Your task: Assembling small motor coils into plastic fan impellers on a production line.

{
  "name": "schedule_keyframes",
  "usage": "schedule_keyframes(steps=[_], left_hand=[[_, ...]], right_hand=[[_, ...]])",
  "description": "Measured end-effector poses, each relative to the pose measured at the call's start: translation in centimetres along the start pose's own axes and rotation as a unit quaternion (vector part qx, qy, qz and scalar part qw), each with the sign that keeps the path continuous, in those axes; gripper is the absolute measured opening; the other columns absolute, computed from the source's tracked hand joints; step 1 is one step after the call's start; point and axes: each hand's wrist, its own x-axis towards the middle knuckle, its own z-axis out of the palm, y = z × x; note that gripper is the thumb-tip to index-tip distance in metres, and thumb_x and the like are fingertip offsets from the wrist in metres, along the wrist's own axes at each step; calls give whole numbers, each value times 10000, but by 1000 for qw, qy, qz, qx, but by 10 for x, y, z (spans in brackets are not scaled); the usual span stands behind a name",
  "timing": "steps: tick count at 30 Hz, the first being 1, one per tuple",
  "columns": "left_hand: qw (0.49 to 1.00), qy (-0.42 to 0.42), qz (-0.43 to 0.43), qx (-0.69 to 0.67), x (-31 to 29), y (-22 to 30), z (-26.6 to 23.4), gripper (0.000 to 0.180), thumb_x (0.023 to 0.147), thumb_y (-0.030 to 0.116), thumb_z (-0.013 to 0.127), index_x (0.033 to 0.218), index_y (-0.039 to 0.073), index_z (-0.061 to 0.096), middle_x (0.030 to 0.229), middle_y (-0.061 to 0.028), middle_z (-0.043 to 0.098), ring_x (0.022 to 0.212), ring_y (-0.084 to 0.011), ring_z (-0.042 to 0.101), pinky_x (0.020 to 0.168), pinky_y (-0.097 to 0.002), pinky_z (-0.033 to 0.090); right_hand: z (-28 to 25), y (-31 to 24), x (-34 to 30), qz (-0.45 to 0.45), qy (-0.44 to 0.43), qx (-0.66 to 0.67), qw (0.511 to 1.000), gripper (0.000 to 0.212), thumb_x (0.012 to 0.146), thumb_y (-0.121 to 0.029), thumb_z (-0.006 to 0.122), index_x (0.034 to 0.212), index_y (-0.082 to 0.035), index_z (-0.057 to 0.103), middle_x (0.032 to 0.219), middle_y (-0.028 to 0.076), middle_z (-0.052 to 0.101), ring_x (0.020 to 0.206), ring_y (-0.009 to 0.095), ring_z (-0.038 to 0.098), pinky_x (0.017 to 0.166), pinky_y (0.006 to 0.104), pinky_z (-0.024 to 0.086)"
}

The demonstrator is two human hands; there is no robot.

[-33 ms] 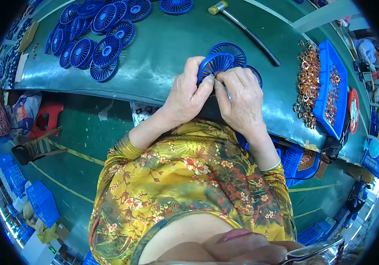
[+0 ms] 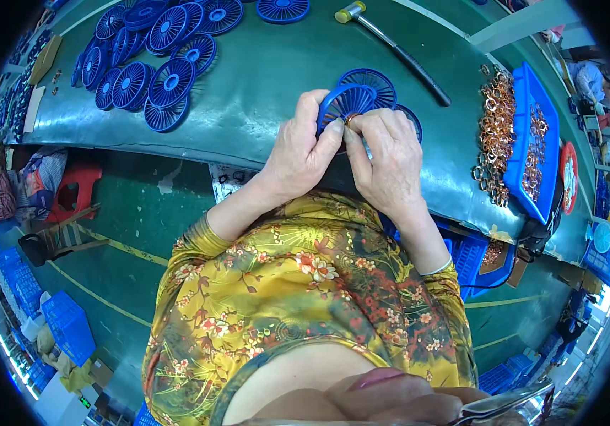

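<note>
Head view: upper centre, left hand (image 2: pixel 296 154) pinches the rim of a round blue spoked plastic disc (image 2: pixel 347 98), seemingly steadying its tilt, while right hand (image 2: pixel 391 153) pinches a copper-coloured metal ring (image 2: pixel 350 119) near its hub.

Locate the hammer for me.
In the head view, the hammer lies on the green table, right of centre, beyond the right hand and left of the copper-coloured rings.
</note>
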Motion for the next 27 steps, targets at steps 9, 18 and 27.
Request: schedule_keyframes(steps=[9,18,27], left_hand=[[894,-142,-184,-383,-1,10,-19,401,934,105,498,1299,-23,394,1159,-86,540,1032,-125,533,906,-282,440],[878,-232,-200,-368,-12,28,-18,559,877,189,661,1313,-12,375,1187,-86,528,1080,-139,536,919,-298,444],[925,-15,170,341,-4,-29,-7,450,801,66,626,1239,136,548,1214,-166,560,1111,-352,506,954,-482,383]], right_hand=[[-16,5,-6,-52,76,-42,995,332,696,-303,749,995,-161,715,1131,-57,649,1148,199,506,1047,467,260],[-33,25,-15,-133,-57,239,960,307,808,-266,697,1098,-165,688,1284,57,578,1278,305,454,1052,461,333],[-61,121,-112,366,112,-324,865,296,808,-278,689,910,-12,609,925,184,584,921,359,552,789,443,456]])
